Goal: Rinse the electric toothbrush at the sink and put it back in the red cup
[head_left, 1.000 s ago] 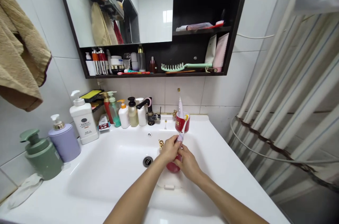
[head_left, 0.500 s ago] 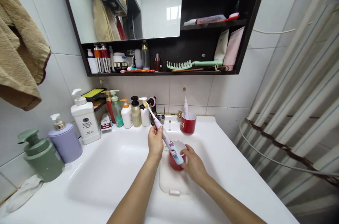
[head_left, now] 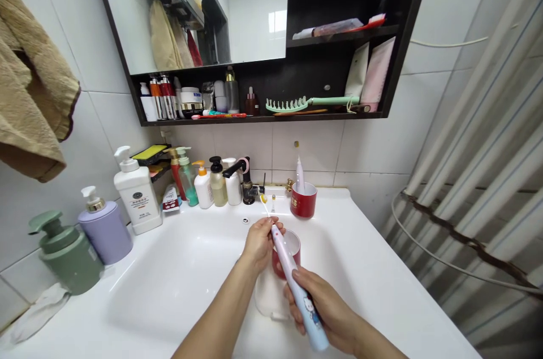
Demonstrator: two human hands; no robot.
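Observation:
An electric toothbrush [head_left: 287, 257] with a pink-to-blue cartoon-printed handle is held over the sink by both of my hands. My left hand [head_left: 257, 243] is closed in a pinch at its neck, just below the small yellow-and-white brush head [head_left: 263, 199]. Lower down, my right hand [head_left: 328, 301] wraps round the handle, whose blue base points towards me. Behind the toothbrush, partly hidden, a red cup [head_left: 296, 260] with a white inside stands on a whitish board or tray [head_left: 266, 295] in the sink.
On the sink's back ledge stands another red cup [head_left: 304, 206] holding a pale toothbrush [head_left: 300, 175]. A black faucet [head_left: 246, 181] is left of it. Several pump bottles [head_left: 203, 186] line the back and left rim. A mirror cabinet [head_left: 263, 119] hangs above; pipes [head_left: 479, 178] run at right.
My right hand has left the red cup and taken hold of the toothbrush handle. The toothbrush has come lower and closer, and my left hand has shifted towards its head end.

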